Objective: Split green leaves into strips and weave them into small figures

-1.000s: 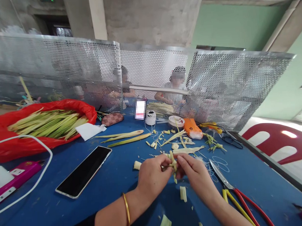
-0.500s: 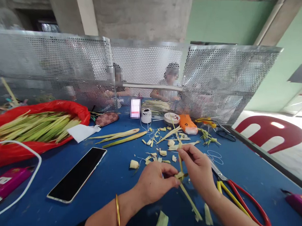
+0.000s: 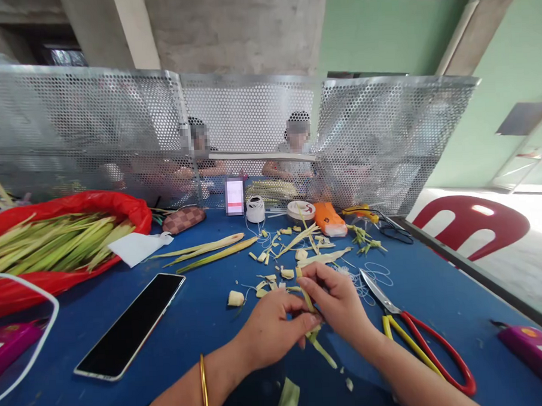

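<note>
Near the lower centre of the frame, the left hand (image 3: 274,325) and the right hand (image 3: 335,296) meet over a pale green leaf strip (image 3: 307,300). The left thumb and fingers pinch it about midway, while the right thumb and fingers grasp it just above; the strip's lower end slants free below them (exactly how it is folded between the fingers is hidden). A gold bangle (image 3: 204,385) circles the left wrist.

Beyond the hands, cut leaf scraps (image 3: 286,274) litter the blue worktop (image 3: 186,326). Right of centre, scissors (image 3: 399,312) with one red and one yellow handle lie with the right forearm partly over them, near loose white thread (image 3: 376,276). A dark-screened smartphone (image 3: 131,326) lies at lower left, and further left a red plastic bag (image 3: 104,201) holds long green leaves (image 3: 61,239).
</note>
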A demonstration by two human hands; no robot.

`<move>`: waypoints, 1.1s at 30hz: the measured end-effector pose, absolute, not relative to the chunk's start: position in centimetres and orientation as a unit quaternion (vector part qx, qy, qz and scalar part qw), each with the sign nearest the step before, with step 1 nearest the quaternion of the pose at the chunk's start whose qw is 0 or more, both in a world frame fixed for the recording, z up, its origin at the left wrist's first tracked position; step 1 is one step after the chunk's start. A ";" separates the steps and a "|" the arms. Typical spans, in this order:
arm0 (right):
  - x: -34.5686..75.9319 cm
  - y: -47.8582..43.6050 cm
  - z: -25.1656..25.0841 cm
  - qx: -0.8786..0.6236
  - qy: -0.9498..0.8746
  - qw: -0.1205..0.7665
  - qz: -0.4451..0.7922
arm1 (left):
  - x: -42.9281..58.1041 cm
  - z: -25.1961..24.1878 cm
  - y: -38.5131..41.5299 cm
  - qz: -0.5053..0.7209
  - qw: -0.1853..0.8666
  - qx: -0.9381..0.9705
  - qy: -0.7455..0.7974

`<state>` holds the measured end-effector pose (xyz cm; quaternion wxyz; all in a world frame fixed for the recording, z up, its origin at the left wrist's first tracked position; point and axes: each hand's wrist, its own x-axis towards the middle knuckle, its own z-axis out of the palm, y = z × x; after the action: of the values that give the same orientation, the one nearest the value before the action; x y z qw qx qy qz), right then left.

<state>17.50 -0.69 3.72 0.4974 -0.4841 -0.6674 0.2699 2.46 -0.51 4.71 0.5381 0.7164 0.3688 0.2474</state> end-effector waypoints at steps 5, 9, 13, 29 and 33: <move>17.7 -0.3 4.0 -0.485 -0.647 0.498 0.312 | 3.0 4.4 -0.9 0.233 0.651 0.617 0.375; 18.6 0.2 3.6 -0.563 -0.605 0.534 0.180 | 2.9 4.3 0.0 0.377 0.634 0.535 0.412; 19.1 1.0 2.8 -0.591 -0.582 0.478 0.290 | 2.4 4.5 0.9 0.458 0.587 0.531 0.405; 18.4 0.5 3.2 -0.508 -0.525 0.485 0.480 | 2.4 4.3 0.4 0.344 0.792 0.353 0.360; 18.9 0.8 3.0 -0.524 -0.519 0.512 0.441 | 2.4 4.3 0.2 0.340 0.761 0.392 0.389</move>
<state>18.88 0.84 3.03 0.5120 -0.5236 -0.5188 0.4409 2.44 0.25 4.31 0.7615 0.3918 0.3887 0.3400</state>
